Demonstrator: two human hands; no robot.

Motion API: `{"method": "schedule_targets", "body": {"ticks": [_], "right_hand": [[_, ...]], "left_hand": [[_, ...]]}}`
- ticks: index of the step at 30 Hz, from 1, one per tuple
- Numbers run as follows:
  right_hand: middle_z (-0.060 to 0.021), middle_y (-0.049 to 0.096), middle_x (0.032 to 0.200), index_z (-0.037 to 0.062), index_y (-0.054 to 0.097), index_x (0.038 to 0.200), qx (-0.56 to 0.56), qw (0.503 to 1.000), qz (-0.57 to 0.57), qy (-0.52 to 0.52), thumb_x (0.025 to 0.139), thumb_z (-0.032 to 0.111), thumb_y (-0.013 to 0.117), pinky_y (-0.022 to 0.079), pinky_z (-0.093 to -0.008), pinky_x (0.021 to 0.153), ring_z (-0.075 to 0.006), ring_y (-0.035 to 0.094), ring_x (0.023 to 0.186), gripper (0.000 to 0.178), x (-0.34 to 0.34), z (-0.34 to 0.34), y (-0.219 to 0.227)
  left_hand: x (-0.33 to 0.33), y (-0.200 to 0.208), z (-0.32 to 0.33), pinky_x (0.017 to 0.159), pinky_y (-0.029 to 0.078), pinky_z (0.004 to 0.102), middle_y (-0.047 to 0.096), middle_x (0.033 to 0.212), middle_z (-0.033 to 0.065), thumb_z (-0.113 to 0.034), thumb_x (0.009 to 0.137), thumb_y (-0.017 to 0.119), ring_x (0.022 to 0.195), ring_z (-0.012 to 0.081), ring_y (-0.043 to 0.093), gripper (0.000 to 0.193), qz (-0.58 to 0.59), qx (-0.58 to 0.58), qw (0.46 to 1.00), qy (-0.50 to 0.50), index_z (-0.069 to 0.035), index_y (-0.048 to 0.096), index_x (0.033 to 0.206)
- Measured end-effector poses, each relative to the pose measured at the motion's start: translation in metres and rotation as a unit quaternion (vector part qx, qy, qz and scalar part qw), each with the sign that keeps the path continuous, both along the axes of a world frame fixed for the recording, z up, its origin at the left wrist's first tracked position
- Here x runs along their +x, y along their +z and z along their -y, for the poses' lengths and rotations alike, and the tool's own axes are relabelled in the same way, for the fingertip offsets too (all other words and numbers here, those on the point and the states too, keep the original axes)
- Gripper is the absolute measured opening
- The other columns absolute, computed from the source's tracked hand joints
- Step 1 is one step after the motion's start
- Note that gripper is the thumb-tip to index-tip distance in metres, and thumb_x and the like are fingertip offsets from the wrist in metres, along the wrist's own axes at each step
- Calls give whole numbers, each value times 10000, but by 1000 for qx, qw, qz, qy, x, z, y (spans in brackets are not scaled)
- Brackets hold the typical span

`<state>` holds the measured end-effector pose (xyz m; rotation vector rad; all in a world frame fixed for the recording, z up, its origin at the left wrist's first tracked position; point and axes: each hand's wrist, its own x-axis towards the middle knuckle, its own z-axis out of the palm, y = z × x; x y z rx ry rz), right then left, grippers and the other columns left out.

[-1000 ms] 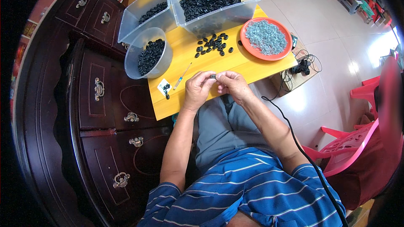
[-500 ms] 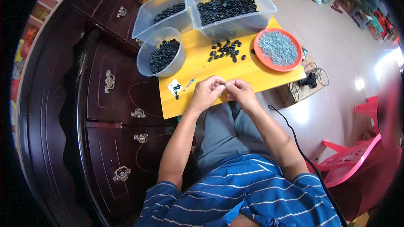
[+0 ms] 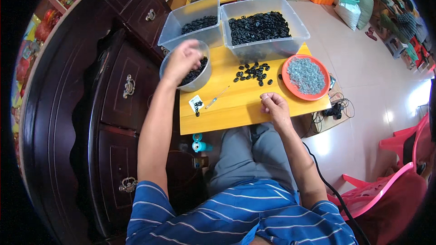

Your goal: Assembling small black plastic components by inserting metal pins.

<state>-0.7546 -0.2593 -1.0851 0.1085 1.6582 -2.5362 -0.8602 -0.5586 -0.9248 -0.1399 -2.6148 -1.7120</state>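
My left hand (image 3: 184,61), smeared by motion, is above a round clear tub (image 3: 208,73) filled with small black oval parts (image 3: 192,76). Whether its fingers hold anything cannot be made out. Over the right front of the yellow table (image 3: 236,118), my right hand (image 3: 275,108) is closed, thumb against the fingers; anything pinched there is too small to name. Beyond it lies a loose group of black oval parts (image 3: 252,72). A red-orange plate (image 3: 286,81) heaped with small silvery pieces (image 3: 307,76) stands to the right of that hand.
Two clear plastic bins, a left one (image 3: 175,29) and a larger right one (image 3: 295,41), hold more black parts at the back. A thin pen-like stick (image 3: 217,98) lies near a white card (image 3: 195,101) with several black pieces. A dark wooden cabinet (image 3: 119,122) borders the left.
My hands were together at the table's front edge; they are now apart. The left went up and left to the round tub, while the right stayed over the front. The view has shifted slightly.
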Motion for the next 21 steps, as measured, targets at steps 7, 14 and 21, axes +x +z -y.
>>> {"method": "schedule_targets", "body": {"ticks": [7,14,21], "right_hand": [[32,600,783,58,661,970,26,999,35,-20,975,215,651,454,-231,634,-56,548,677,157,-9,-2,-15],[23,620,800,52,665,989,33,999,36,17,970,193,659,471,-225,631,-55,550,666,142,-12,-4,-20],[16,631,811,45,664,998,25,999,34,20,974,183,654,478,-225,633,-61,572,678,141,-13,-5,-26]], "left_hand": [[-4,-57,-33,702,532,255,718,893,47,-94,862,698,745,103,651,304,15,-19,998,-59,-3,677,1151],[13,-131,-105,696,545,353,709,862,110,-138,830,709,734,233,689,240,-122,-212,967,-74,-54,723,1054],[-3,-141,-144,736,547,444,677,913,119,-207,825,717,834,332,674,205,-188,-324,925,-63,-70,701,976]]}}
